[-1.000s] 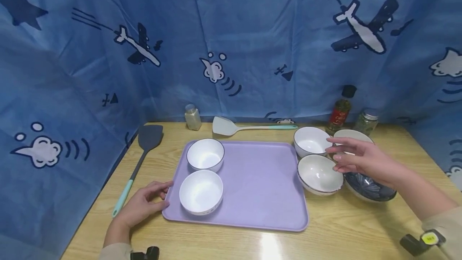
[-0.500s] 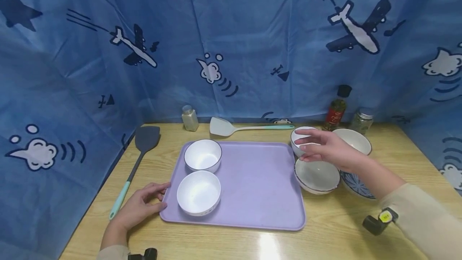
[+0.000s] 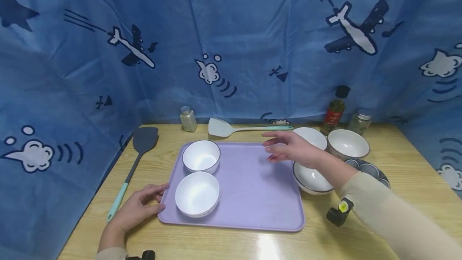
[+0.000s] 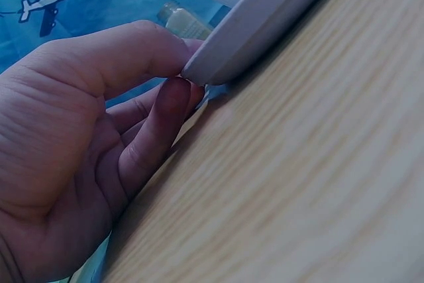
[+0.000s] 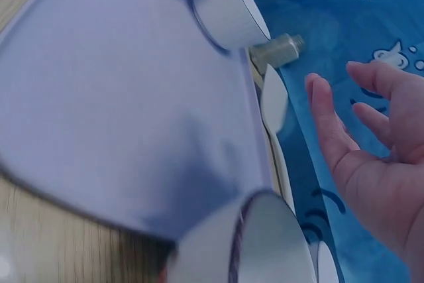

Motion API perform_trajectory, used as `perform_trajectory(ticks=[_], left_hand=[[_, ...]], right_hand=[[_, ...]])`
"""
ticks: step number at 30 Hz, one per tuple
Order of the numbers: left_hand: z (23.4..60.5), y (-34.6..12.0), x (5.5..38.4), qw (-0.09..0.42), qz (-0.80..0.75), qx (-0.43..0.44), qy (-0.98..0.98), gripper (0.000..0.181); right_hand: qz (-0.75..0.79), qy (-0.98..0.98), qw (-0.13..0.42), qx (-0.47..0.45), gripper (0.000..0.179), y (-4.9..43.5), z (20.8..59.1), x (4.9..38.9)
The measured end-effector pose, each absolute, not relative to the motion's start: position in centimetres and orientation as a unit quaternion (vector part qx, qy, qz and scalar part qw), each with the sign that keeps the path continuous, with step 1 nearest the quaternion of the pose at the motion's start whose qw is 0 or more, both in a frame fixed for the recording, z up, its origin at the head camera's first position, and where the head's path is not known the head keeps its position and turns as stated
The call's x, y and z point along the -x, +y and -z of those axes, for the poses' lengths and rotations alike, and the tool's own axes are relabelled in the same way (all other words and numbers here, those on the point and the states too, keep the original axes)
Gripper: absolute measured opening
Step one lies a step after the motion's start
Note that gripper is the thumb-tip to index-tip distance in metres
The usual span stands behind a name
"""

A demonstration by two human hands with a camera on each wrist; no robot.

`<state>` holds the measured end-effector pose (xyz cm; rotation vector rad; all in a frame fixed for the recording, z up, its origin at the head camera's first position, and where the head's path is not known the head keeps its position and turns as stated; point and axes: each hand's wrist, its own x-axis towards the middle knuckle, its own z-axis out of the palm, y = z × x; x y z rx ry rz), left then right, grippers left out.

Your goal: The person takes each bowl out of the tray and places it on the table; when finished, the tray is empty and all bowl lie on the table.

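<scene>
A lilac tray (image 3: 252, 200) lies on the wooden table; my left hand (image 3: 135, 208) pinches its left edge between thumb and fingers, as the left wrist view also shows at the tray rim (image 4: 245, 31). Two white bowls stand along the tray's left side, a far bowl (image 3: 201, 155) and a near bowl (image 3: 197, 194). Over the tray's far right part hovers my right hand (image 3: 292, 149), fingers spread and holding nothing. Beneath its wrist is a cream bowl (image 3: 311, 179), partly covered by the arm, with a white bowl (image 3: 311, 136) just behind.
Further right stand another cream bowl (image 3: 348, 143) and a dark blue patterned bowl (image 3: 369, 169). A sauce bottle (image 3: 333, 113) and a lidded jar (image 3: 359, 121) are behind them. A white spatula (image 3: 220, 128), a small shaker (image 3: 188, 118) and a dark spatula (image 3: 145, 139) lie around the tray.
My right hand has moved left, from above the bowls on the right to above the tray, empty throughout. The left hand keeps its place at the tray's edge.
</scene>
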<state>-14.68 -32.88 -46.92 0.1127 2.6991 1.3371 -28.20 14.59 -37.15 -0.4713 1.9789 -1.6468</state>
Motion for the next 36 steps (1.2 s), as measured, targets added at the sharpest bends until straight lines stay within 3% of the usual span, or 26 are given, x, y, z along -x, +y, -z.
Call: perform_trajectory(ticks=[16,36], left_hand=[[47.5,-32.8,14.3,0.063,-0.440,-0.022,0.896,0.058],[47.0,-32.8,14.6,0.059,-0.428,-0.023,0.901,0.059]], right_hand=[[0.632,0.696,0.301,0.157,0.061,7.4,40.1,29.0],[0.680,0.660,0.309,0.083,0.064,1.4,42.5,29.1]])
